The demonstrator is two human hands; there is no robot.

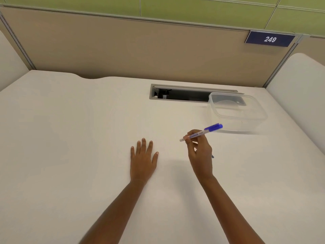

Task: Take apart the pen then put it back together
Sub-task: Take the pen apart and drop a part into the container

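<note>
A white pen with a blue cap end (202, 133) is held above the white desk (70, 138), its blue end pointing up and to the right, its pale tip to the left. My right hand (198, 152) pinches the pen's barrel between thumb and fingers. A small dark blue bit shows just behind that hand near the desk surface; what it is cannot be made out. My left hand (143, 159) lies flat on the desk, palm down, fingers straight and slightly spread, a little left of the pen.
A clear plastic container (235, 110) stands at the back right, partly over an open cable slot (175, 94) in the desk. A beige partition with a "249" sign (270, 39) rises behind the desk.
</note>
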